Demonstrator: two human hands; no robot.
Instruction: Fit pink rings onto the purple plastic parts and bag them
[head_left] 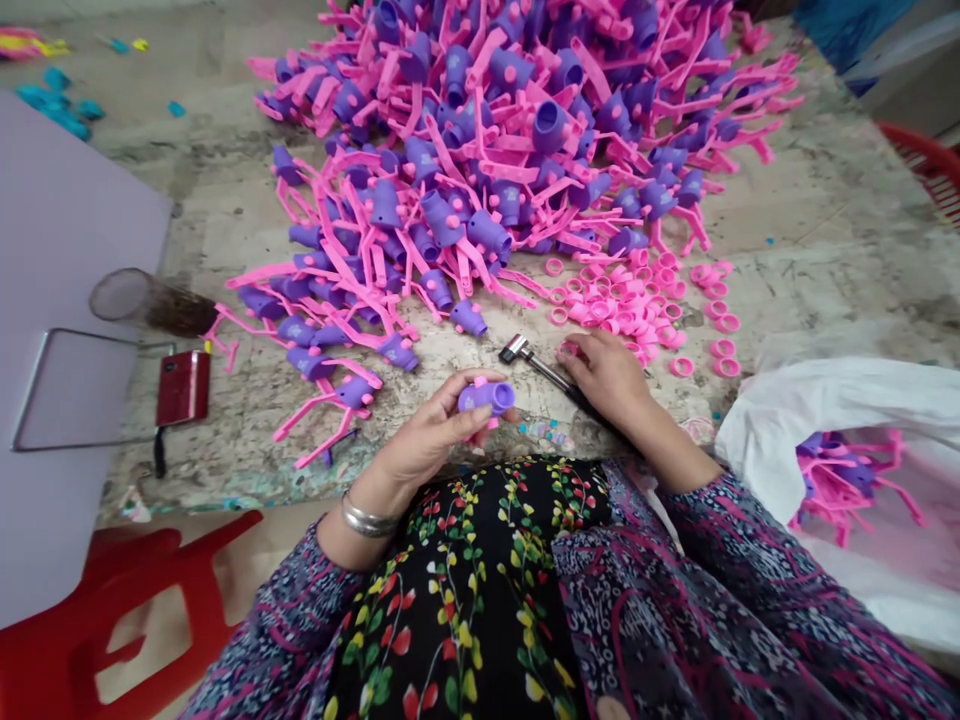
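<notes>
My left hand (431,430) is closed around a purple plastic body (475,394) with pink knobs on its sides, its round opening turned to the right. My right hand (609,375) is at the near edge of a heap of small pink rings (619,300), fingertips pinched on one pink ring (569,349) that is partly hidden. A hammer (544,367) lies between my hands, its handle running beneath my right forearm. Beyond them rises a large pile of purple bodies with pink arms (450,170); a few lie loose near my left hand.
An open white sack (765,400) with more purple and pink pieces stands at the right. On the left are a glass jar (157,303), a small red box-shaped object (182,388), a pale panel (67,220) and a red stool (180,570).
</notes>
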